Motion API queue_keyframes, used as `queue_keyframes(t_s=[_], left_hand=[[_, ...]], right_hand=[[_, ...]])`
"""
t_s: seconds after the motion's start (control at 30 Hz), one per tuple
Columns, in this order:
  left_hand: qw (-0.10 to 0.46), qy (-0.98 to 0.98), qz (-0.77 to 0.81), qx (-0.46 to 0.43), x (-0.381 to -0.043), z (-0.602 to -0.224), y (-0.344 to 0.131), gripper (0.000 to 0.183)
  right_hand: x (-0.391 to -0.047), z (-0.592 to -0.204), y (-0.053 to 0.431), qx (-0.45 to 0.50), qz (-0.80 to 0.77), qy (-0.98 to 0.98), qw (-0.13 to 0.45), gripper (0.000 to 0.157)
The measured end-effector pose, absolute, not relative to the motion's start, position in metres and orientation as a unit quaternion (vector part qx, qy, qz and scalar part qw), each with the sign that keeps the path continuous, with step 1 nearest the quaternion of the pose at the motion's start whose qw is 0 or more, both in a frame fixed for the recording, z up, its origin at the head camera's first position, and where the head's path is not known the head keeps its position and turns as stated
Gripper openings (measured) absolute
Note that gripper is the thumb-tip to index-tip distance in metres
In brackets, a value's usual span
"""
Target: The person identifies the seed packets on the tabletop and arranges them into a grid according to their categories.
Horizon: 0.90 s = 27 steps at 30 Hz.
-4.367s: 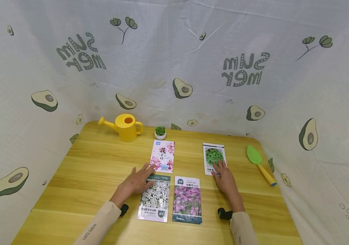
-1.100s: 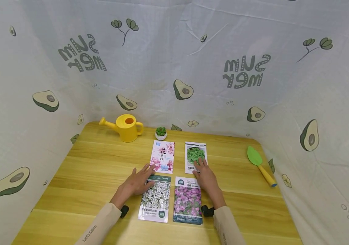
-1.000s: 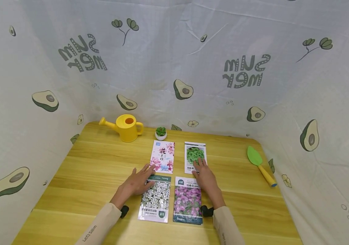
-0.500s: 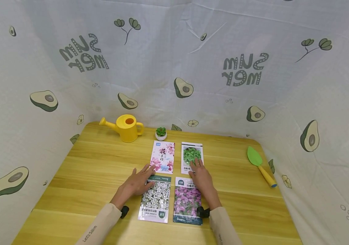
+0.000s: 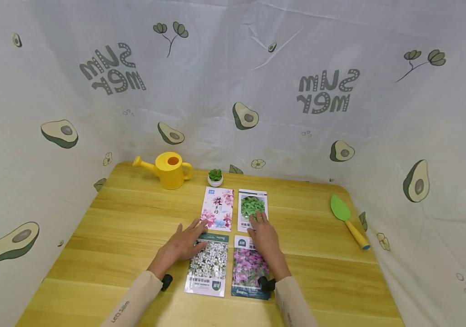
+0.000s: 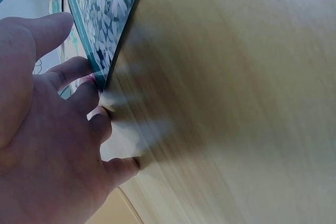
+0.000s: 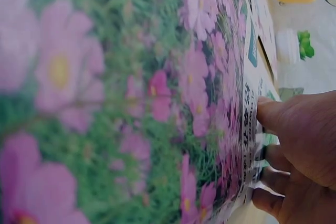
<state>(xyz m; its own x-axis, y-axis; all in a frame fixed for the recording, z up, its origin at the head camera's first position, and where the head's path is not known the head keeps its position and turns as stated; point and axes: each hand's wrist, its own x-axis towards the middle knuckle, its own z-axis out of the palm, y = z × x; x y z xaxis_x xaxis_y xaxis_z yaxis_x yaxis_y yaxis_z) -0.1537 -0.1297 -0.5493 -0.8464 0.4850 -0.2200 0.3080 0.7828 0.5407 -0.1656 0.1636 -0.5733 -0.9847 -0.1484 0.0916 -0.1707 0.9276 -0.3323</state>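
Spread fingers of my left hand [image 5: 181, 241] rest at the lower left of the pink-blossom seed packet [image 5: 217, 209], with the thumb over the top of the white-flower seed packet [image 5: 206, 265]. My right hand [image 5: 265, 238] lies with its fingertips on the lower part of the green-leaf seed packet [image 5: 252, 205]. Its wrist overlaps the right side of the purple-flower seed packet [image 5: 249, 268] in the head view. In the right wrist view, that purple-flower packet [image 7: 147, 98] fills most of the picture beside the thumb. Together the packets form two rows of two.
A yellow watering can [image 5: 170, 171] stands at the back left, beside a small potted succulent [image 5: 215, 178]. Toward the right edge of the wooden table [image 5: 310, 277] lies a green-bladed trowel [image 5: 347, 220] with a yellow handle. A printed white cloth [image 5: 200, 81] hangs behind.
My right hand has slid the green-leaf packet leftward over the table, from well right of the pink-blossom packet to close beside it. The left hand has stayed in place.
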Motion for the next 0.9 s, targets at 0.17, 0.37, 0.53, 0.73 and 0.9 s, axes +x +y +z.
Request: queue_keyframes(t_s=[0.17,0.37,0.53,0.73,0.9], left_hand=[[0.182,0.927,0.248,0.214,-0.155,-0.549,-0.129,0.057],[0.184,0.926,0.253,0.213,-0.156,-0.549,-0.129,0.06],[0.187,0.927,0.251,0.207,-0.154,-0.549,-0.129,0.06],[0.178,0.928,0.255,0.204,-0.155,-0.554,-0.129,0.059],[0.181,0.926,0.256,0.209,-0.153,-0.544,-0.128,0.058]], right_hand=[[-0.164,-0.569,0.16,0.08,0.17,-0.982,0.027,0.049],[-0.163,-0.565,0.158,0.077,0.167,-0.983,0.024,0.049],[-0.163,-0.566,0.158,0.073,0.164,-0.984,0.016,0.05],[-0.162,-0.566,0.158,0.072,0.163,-0.984,0.016,0.05],[-0.161,-0.566,0.158,0.075,0.163,-0.984,0.025,0.05]])
